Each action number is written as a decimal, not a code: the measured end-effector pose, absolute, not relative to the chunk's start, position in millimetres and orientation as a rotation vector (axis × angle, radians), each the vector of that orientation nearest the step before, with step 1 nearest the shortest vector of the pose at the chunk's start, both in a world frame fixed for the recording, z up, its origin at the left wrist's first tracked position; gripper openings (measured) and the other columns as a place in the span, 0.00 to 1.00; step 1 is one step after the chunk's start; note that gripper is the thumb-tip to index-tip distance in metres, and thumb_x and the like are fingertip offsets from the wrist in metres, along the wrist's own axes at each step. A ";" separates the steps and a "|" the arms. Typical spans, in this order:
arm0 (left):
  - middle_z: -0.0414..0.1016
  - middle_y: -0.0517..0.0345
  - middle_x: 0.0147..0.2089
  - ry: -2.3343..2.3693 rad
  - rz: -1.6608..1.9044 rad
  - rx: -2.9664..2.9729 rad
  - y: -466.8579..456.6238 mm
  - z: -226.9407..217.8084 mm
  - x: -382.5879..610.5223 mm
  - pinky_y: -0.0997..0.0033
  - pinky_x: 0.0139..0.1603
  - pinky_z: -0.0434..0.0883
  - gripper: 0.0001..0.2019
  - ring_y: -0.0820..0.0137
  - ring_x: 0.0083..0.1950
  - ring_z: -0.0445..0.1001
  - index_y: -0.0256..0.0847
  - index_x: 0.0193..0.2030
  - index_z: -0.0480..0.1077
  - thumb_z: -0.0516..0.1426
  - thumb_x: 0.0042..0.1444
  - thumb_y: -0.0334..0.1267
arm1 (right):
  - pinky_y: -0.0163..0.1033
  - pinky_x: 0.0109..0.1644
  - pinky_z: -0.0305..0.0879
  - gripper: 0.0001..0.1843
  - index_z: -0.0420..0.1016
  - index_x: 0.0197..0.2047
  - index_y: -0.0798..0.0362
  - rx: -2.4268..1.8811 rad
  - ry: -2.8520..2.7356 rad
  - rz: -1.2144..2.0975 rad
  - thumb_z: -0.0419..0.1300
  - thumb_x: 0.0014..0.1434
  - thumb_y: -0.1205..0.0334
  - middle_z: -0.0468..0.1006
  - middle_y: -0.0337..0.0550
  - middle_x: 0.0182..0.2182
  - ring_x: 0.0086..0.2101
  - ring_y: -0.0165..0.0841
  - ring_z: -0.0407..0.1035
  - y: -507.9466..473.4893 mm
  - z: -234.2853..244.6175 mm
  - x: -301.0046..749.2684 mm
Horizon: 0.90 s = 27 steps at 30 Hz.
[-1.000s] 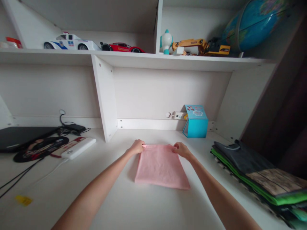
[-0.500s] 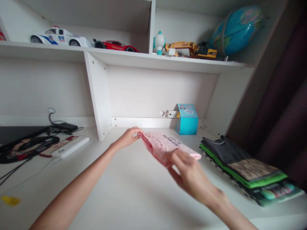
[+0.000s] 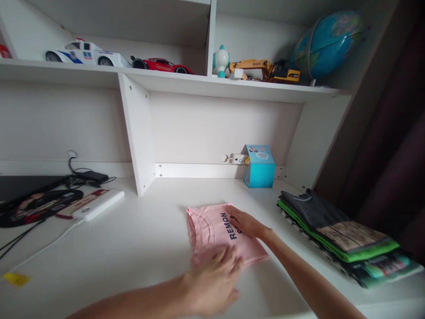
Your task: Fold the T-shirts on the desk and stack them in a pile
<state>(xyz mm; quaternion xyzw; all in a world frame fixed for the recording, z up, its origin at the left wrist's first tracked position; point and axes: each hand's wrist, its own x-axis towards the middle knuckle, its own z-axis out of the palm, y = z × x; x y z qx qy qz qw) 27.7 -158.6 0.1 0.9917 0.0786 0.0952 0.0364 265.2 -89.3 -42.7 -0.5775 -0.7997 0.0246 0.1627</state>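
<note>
A folded pink shirt (image 3: 212,230) with dark lettering lies on the white desk (image 3: 139,239), printed side up. My left hand (image 3: 214,279) rests flat on its near edge, fingers stretched out and slightly blurred. Resting on the shirt's right part, over the lettering, is my right hand (image 3: 244,223), fingers extended and flat. Neither hand grips anything.
A stack of folded clothes (image 3: 335,235) sits at the desk's right end. A blue box (image 3: 260,166) stands by the back wall. At the left lie a power bank (image 3: 94,204), cables and a dark laptop (image 3: 23,186). Toy cars, an excavator and a globe (image 3: 327,42) fill the upper shelf.
The pink shirt was lifted and turned over, and it now lies flat with its lettering up. Both hands moved from pinching its far corners to pressing on it.
</note>
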 end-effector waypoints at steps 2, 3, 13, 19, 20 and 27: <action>0.63 0.45 0.57 0.264 0.270 3.061 -154.2 -9.3 24.6 0.61 0.57 0.56 0.23 0.60 0.59 0.58 0.35 0.59 0.56 0.49 0.56 0.34 | 0.45 0.59 0.53 0.29 0.52 0.62 0.58 -1.734 -2.258 0.029 0.39 0.63 0.51 0.53 0.51 0.60 0.59 0.37 0.46 -94.1 -59.1 268.0; 0.65 0.48 0.55 0.303 0.260 3.047 -144.4 -12.6 21.6 0.61 0.57 0.57 0.22 0.62 0.57 0.61 0.38 0.58 0.57 0.49 0.55 0.30 | 0.47 0.57 0.56 0.29 0.52 0.62 0.57 -1.794 -2.232 -0.014 0.39 0.63 0.50 0.53 0.51 0.60 0.59 0.40 0.46 -102.1 -65.0 267.2; 0.75 0.57 0.44 0.861 0.619 2.496 30.6 -39.8 -17.7 0.69 0.46 0.64 0.16 0.65 0.45 0.72 0.41 0.41 0.74 0.48 0.52 0.28 | 0.40 0.36 0.68 0.21 0.64 0.53 0.46 -1.693 -2.255 -0.312 0.53 0.55 0.59 0.75 0.46 0.41 0.38 0.40 0.70 -230.1 -39.3 211.9; 0.73 0.60 0.24 1.080 0.680 2.308 39.5 -43.4 15.1 0.75 0.32 0.62 0.13 0.66 0.32 0.71 0.37 0.26 0.73 0.54 0.50 0.43 | 0.41 0.41 0.62 0.17 0.70 0.47 0.57 -2.022 -1.769 0.118 0.49 0.55 0.67 0.75 0.50 0.36 0.37 0.38 0.68 -141.1 -22.8 272.6; 0.71 0.60 0.22 1.107 0.686 2.302 38.0 -45.0 20.5 0.75 0.31 0.61 0.14 0.67 0.31 0.70 0.37 0.24 0.72 0.54 0.49 0.45 | 0.39 0.40 0.62 0.17 0.70 0.47 0.58 -2.020 -1.736 0.164 0.50 0.55 0.66 0.75 0.49 0.34 0.35 0.36 0.69 -123.6 -28.5 282.2; 0.68 0.61 0.25 1.090 0.858 2.228 44.0 -54.0 21.4 0.75 0.32 0.60 0.16 0.72 0.30 0.66 0.38 0.26 0.66 0.52 0.50 0.50 | 0.33 0.31 0.62 0.09 0.71 0.29 0.57 -1.850 -1.691 0.386 0.53 0.53 0.62 0.75 0.43 0.26 0.28 0.31 0.69 -77.7 -49.9 298.6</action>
